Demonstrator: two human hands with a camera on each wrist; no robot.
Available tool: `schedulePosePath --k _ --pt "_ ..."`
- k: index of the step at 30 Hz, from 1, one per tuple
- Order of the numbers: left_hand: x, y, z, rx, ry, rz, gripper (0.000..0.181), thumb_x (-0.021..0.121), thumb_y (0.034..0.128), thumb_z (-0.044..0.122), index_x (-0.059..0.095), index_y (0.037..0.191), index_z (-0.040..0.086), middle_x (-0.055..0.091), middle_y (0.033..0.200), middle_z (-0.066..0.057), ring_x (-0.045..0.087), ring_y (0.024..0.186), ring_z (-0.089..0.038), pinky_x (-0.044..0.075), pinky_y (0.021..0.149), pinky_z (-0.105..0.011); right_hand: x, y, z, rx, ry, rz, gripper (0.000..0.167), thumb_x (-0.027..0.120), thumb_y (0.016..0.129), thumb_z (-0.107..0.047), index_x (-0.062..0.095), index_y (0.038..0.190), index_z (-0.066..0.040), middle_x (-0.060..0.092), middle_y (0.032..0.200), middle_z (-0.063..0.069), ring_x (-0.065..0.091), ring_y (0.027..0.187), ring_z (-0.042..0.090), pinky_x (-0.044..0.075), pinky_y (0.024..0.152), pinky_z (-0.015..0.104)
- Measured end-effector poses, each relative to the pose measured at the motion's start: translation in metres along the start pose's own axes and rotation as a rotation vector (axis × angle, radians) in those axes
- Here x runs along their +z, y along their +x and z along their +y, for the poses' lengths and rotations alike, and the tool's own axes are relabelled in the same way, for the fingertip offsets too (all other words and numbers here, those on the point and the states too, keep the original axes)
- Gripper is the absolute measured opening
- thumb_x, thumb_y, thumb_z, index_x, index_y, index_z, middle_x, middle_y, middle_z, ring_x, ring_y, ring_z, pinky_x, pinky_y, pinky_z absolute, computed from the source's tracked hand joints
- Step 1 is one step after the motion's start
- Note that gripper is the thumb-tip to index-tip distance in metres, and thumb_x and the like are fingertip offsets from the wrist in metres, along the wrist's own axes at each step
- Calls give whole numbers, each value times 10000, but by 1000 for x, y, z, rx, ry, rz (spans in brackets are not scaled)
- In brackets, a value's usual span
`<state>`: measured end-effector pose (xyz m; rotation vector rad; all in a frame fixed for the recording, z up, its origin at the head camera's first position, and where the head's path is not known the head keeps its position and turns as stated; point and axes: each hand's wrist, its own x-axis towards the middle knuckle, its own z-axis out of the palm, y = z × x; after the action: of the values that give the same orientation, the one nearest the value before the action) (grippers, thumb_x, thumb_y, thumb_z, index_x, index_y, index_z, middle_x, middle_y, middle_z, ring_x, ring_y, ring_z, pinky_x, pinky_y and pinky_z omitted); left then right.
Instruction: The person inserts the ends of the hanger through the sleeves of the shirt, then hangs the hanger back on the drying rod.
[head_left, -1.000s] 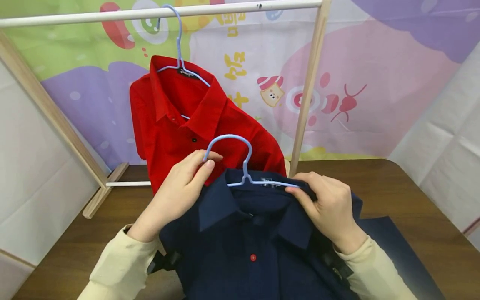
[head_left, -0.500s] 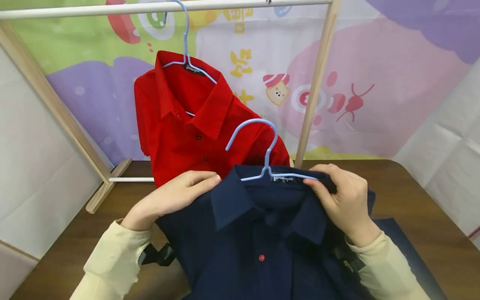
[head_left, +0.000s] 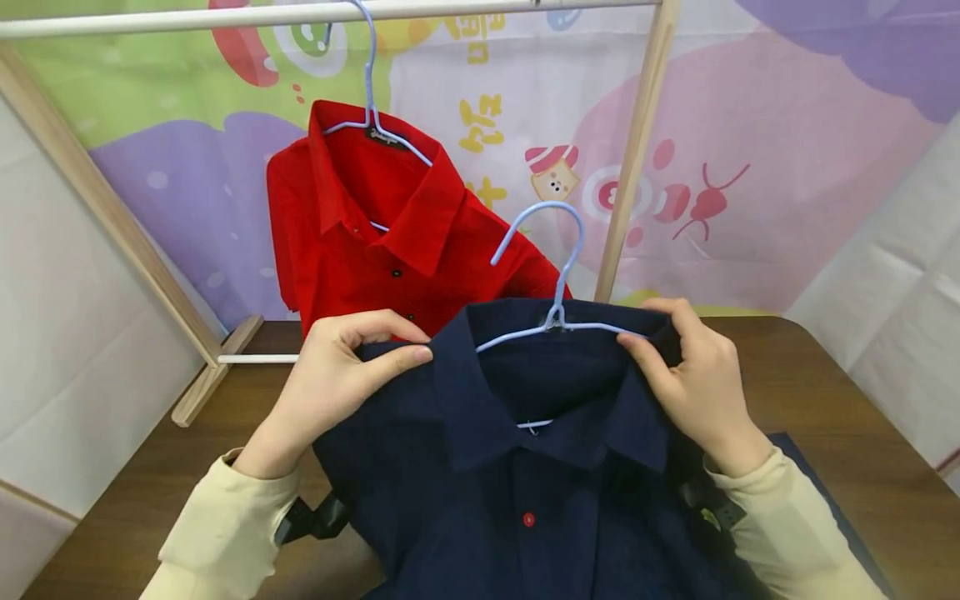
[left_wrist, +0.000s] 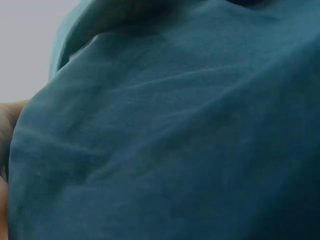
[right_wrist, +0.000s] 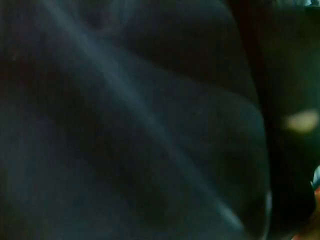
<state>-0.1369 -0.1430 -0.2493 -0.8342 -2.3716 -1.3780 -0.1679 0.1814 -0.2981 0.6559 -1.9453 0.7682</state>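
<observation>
A navy shirt [head_left: 465, 517] with a red button hangs on a light blue hanger [head_left: 560, 292], whose hook rises bare above the collar. My left hand [head_left: 337, 367] pinches the shoulder cloth beside the collar, on the left. On the other side, my right hand [head_left: 697, 375] grips the collar and shoulder edge, its thumb at the hanger's arm. The lower bar of the hanger shows through the neck opening. Navy cloth [left_wrist: 175, 140] fills most of the left wrist view, and dark cloth [right_wrist: 125, 150] most of the right wrist view.
Behind, a red shirt [head_left: 352, 275] hangs from the white bar [head_left: 187, 22] of a rack with wooden posts [head_left: 637, 150]. A dark flat piece [head_left: 817, 492] lies on the brown table [head_left: 870, 442] at the right. A printed cloth [head_left: 705, 108] forms the backdrop.
My left hand has left the hanger's hook and now pinches the shirt's shoulder. The hanger and collar have moved up and to the right, with the right hand still holding.
</observation>
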Motion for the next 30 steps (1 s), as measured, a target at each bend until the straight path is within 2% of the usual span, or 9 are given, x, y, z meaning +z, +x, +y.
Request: schedulePosePath --k 3,7,10,12,15,19,23,27,30 --pt "2 -2 3 149 73 137 106 717 767 95 713 853 157 678 769 60 613 714 -66 489 672 -219 1 0 1 6 -38 1 526 514 870 -495 582 997 10 654 799 139 562 565 225 408 536 330" --pt "5 -4 8 316 87 258 177 747 687 -36 728 811 88 652 697 37 566 639 -48 431 600 -172 2 2 0 -3 -104 4 420 533 878 -400 586 993 1 637 740 147 539 524 237 394 475 380" --pt "6 -6 13 392 107 341 185 753 661 -62 726 785 73 586 675 19 507 651 -59 369 593 -186 1 3 -2 -15 -138 -2 349 531 857 -314 579 998 2 631 747 155 538 511 248 400 454 394" --pt "6 -7 14 405 105 360 139 745 682 -40 711 771 61 561 711 0 504 695 -75 383 628 -189 2 3 -4 -27 -139 5 341 505 853 -297 578 990 6 636 776 156 545 516 257 407 455 400" --pt "6 -10 14 361 54 268 58 698 761 10 661 781 50 594 844 -22 551 825 -120 436 763 -215 4 3 -7 -23 -92 35 324 474 861 -264 575 991 15 644 830 157 561 553 261 419 493 398" --pt "6 -11 7 179 -83 21 36 599 856 44 587 870 75 616 990 -19 571 927 -163 446 829 -258 8 2 -9 8 -17 91 254 495 844 -157 568 1004 26 648 866 173 589 621 285 430 562 402" --pt "9 -9 -3 29 -69 -142 228 613 862 123 576 1083 166 612 1079 47 568 950 -136 449 828 -271 10 -1 -11 22 -14 90 221 535 839 -115 558 1011 23 645 865 183 598 639 302 431 563 420" --pt "17 -6 -10 7 30 -191 317 655 836 209 596 1148 220 626 1063 97 579 910 -73 470 809 -257 9 -2 -12 29 -10 33 270 529 912 -227 543 1042 9 640 873 175 605 665 298 439 562 431" --pt "26 -5 -12 44 98 -118 224 665 823 193 660 1047 175 660 971 80 595 837 -51 488 767 -248 7 -1 -12 22 1 -22 455 437 934 -420 528 1065 6 635 870 172 607 685 298 447 567 439"
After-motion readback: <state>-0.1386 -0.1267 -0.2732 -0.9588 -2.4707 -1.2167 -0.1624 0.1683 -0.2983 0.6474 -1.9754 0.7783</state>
